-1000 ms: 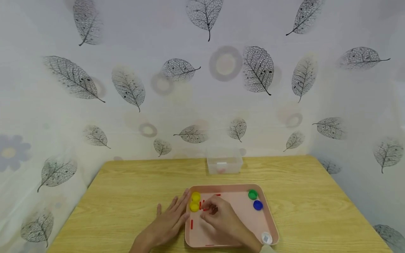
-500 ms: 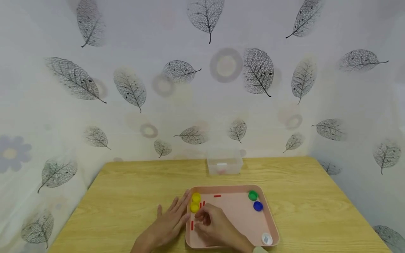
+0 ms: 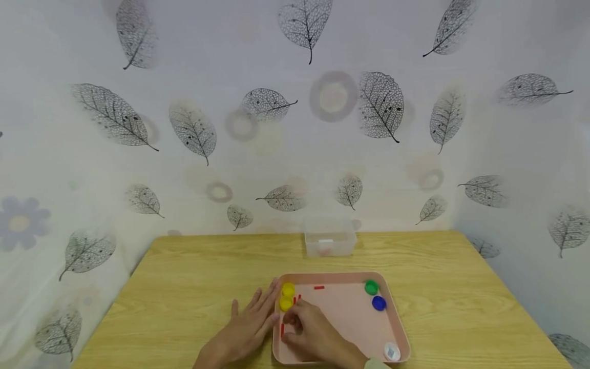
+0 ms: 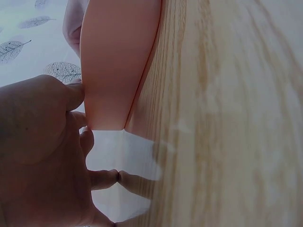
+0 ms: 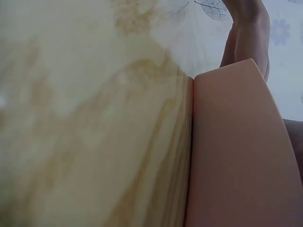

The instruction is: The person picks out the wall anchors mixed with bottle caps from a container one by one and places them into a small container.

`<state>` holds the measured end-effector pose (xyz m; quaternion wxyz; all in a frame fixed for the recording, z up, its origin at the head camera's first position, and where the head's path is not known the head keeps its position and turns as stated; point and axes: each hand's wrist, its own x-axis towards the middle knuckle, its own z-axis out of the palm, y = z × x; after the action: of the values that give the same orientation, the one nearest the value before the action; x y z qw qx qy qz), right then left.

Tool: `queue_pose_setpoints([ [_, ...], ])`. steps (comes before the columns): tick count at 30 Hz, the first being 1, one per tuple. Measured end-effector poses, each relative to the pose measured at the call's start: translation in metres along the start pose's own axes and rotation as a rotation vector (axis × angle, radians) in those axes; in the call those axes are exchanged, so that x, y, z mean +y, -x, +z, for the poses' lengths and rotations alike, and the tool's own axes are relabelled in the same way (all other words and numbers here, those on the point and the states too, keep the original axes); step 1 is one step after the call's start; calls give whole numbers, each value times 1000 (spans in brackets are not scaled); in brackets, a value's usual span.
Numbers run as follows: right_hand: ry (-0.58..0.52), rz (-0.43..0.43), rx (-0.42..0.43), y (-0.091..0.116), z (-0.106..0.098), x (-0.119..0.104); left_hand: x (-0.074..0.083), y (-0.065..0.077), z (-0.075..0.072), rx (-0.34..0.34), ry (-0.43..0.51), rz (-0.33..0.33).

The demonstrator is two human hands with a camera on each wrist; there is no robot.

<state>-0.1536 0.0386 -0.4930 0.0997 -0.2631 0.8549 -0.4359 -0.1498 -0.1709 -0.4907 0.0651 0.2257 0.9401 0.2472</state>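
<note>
My left hand (image 3: 246, 328) lies with straight, spread fingers against the left side of the pink tray (image 3: 341, 278); in the left wrist view its thumb meets the wall of the tray (image 4: 118, 56). Inside the tray, my right hand (image 3: 313, 330) is bent over a short red stick (image 3: 282, 330), forefinger near its upper end and thumb near its lower one. I cannot tell whether they grip it. Two more red sticks, partly covered by that hand, stand beside two yellow round caps (image 3: 288, 296). Another red stick (image 3: 319, 288) lies by the far wall.
Along the tray's right side are a green round cap (image 3: 371, 287), a blue one (image 3: 379, 303) and a white one (image 3: 392, 351) near the front corner. A clear plastic box (image 3: 330, 245) stands behind the tray on the wooden table (image 3: 207, 266).
My right hand has moved left and toward the front, from the sticks by the yellow caps to the single red stick at the left wall. My left hand has stayed in place.
</note>
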Motion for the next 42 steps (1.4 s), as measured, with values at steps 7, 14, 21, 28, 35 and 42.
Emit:
queue_pose_setpoints([
  [7, 35, -1, 4, -1, 3, 0, 1, -1, 0, -1, -2, -4],
  [14, 92, -33, -3, -3, 5, -1, 1, 0, 0, 12, -9, -1],
  [21, 96, -64, -21, -5, 4, -2, 1, 0, 1, 19, -12, 5],
  [28, 125, -61, -37, -3, 3, -2, 0, 0, 1, 7, -8, 3],
  [35, 111, -27, -41, 1, -3, 1, 2, 1, 1, -6, -6, -9],
  [42, 107, -28, 27, 10, -17, 7, 3, 2, 0, -2, -20, -12],
])
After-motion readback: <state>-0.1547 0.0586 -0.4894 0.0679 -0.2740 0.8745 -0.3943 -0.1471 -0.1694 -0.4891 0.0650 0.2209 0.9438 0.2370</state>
